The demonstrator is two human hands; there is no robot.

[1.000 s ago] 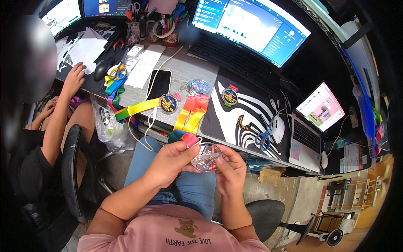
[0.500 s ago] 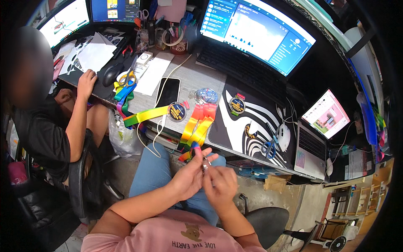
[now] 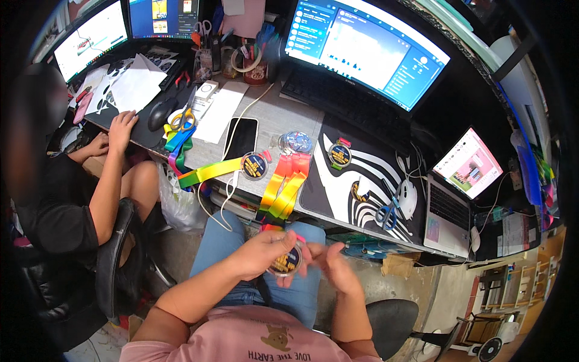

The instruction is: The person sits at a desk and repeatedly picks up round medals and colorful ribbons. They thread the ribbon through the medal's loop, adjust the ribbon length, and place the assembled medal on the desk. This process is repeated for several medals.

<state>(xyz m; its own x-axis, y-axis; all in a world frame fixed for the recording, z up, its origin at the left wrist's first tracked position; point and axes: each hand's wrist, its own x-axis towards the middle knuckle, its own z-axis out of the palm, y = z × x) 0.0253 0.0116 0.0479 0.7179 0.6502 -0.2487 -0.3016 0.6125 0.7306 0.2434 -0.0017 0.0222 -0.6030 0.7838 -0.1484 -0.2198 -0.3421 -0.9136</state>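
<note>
Over my lap, my left hand [image 3: 265, 253] grips a round medal [image 3: 284, 260] with a dark face, yellow lettering and a silver rim. Its thumb lies on top and fingers show below the disc. My right hand [image 3: 339, 268] is just right of the medal, slightly blurred, thumb raised and fingers apart. Pink ribbon shows at the medal's upper edge. Beyond my hands, rainbow ribbons [image 3: 282, 190] drape over the desk edge from a stack of medals [image 3: 295, 143]. Another medal [image 3: 254, 166] with a yellow-green ribbon lies left of them.
A medal [image 3: 339, 154] and blue scissors [image 3: 386, 216] lie on the zebra-patterned mat, near a white mouse [image 3: 408, 200]. A phone [image 3: 242, 137], cable and yellow-handled scissors [image 3: 182, 119] are on the left. A co-worker's hand [image 3: 123, 128] rests on the desk. A laptop [image 3: 449, 208] stands right.
The small shiny part between my fingers has given way to a medal face in my left hand. My right hand has moved right, away from the left, and its fingers have spread.
</note>
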